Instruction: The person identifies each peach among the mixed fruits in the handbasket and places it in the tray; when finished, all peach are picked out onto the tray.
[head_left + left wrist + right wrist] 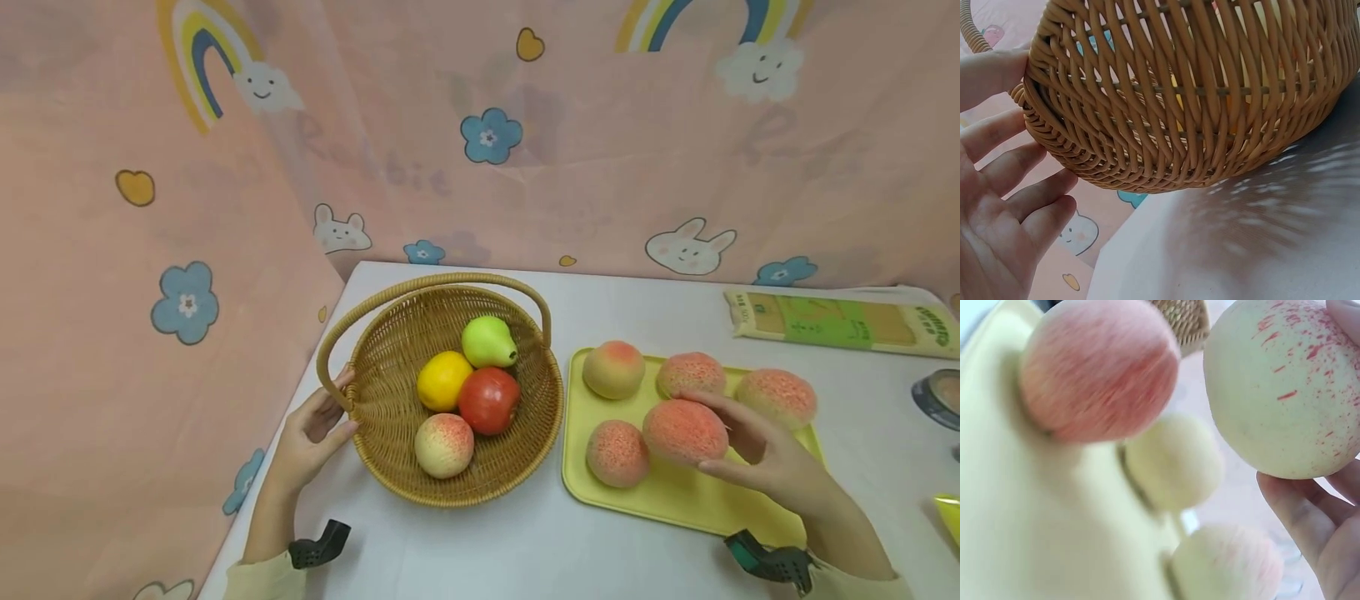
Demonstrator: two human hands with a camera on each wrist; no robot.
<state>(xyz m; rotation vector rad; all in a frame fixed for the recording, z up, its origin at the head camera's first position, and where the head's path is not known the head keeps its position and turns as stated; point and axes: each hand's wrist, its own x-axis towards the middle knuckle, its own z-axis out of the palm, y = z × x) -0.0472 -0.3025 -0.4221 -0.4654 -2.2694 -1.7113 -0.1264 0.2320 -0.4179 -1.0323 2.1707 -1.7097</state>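
A brown wicker basket [378, 442] with an arched handle holds a green pear [487, 340], a yellow lemon-like fruit [444, 381], a red apple [489, 401] and a peach [444, 446]. At its left side my left hand [311, 429] touches the rim by the handle's base. The left wrist view shows relaxed fingers [1035, 194] resting against the weave, palm uncovered. Over the yellow tray [697, 508], my right hand [765, 450] grips a pinkish peach [686, 431] between thumb and fingers. Several other peaches sit on the tray, one a speckled peach [617, 453].
Behind the tray lies a flat green-and-tan food packet [840, 321]. A dark round object [941, 396] and a yellow item [951, 512] stand at the right edge. A pink patterned cloth [420, 150] hangs behind and left of the white table [465, 550].
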